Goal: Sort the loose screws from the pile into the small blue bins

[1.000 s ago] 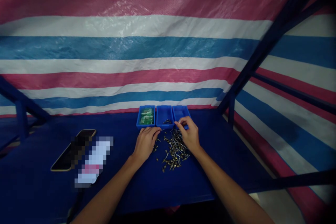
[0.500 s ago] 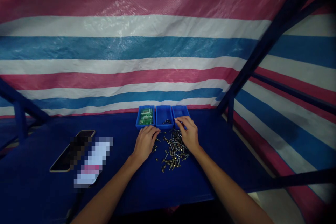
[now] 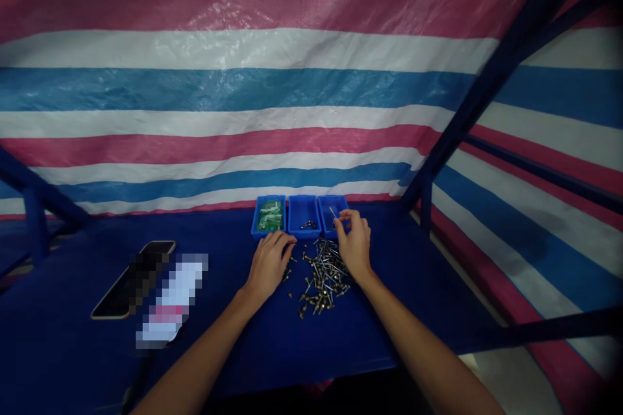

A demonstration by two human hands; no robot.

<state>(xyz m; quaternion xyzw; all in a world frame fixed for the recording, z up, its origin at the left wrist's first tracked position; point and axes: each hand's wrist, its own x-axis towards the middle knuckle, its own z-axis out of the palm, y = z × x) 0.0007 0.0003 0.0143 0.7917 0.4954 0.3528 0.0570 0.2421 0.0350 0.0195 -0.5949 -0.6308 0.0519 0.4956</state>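
My right hand (image 3: 355, 245) is at the front edge of the right blue bin (image 3: 341, 201), its fingertips pinched on a thin silver fastener (image 3: 333, 212) that points up and left over the bin. My left hand (image 3: 268, 262) rests on the table in front of the left bin, fingers bent and drawn together; what they hold, if anything, is hidden. Between my hands lies a loose pile of fasteners (image 3: 324, 275), some with long silver shanks and others short and brass-coloured. A few stray pieces are beside my left fingers.
The left bin (image 3: 254, 224) holds green-and-clear pieces. In the middle bin (image 3: 298, 207) are several small dark fasteners. Two phones, one dark (image 3: 109, 298) and one with a blurred bright screen (image 3: 170, 298), lie at left on the blue table (image 3: 219, 227). Blue frame bars (image 3: 467, 100) and striped sheeting surround it.
My right hand has shifted slightly right and rotated, and the silver fastener in its fingertips now shows upright over the right bin. My left hand has stayed nearly still.
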